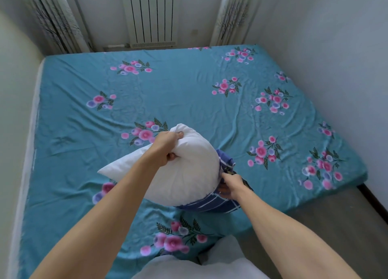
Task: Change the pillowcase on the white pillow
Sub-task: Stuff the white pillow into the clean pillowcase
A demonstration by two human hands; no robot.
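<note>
Two bare forearms reach over the floral bed sheet [189, 85]: left hand [168, 147] clenches the white pillow [189, 169], right hand [227, 184] pinches the blue plaid pillowcase [212, 204] bunched at its right end; best to anchor the case while drawing the pillow steadily leftward.

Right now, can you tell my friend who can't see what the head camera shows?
Two hands work a white pillow above a teal flowered bed. The left hand grips its top; the right hand holds a blue striped pillowcase around its lower end.
</note>
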